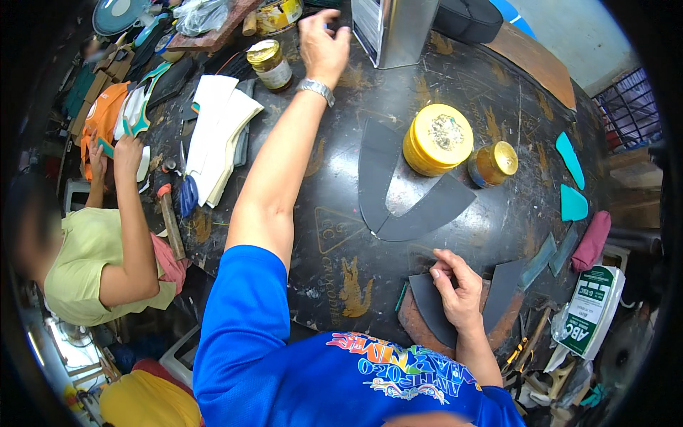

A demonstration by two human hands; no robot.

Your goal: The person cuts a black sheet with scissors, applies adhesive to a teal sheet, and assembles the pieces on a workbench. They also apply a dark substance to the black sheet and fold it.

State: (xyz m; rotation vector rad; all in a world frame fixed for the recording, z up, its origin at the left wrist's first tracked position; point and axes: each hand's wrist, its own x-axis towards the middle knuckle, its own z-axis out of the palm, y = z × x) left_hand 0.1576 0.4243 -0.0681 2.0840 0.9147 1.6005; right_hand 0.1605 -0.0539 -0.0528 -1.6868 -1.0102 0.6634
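The left hand (325, 48) is partly bent, its grasp undeterminable; by the loosely curled, empty right hand (461, 292), a matte-black curved sheet piece (431, 304) is overhung.

Reads as a small workshop, possibly for shoe parts. Shown by a scuffed, stained black worktable (320, 220) with black U-shaped cutouts (423, 217), white cut pieces (217, 135) at left and teal cut pieces (574, 203) at right. Backed up by a smeared yellow-lidded tub (437, 139), blue-handled scissors (188, 196) and a co-worker (107, 260) handling material at left.
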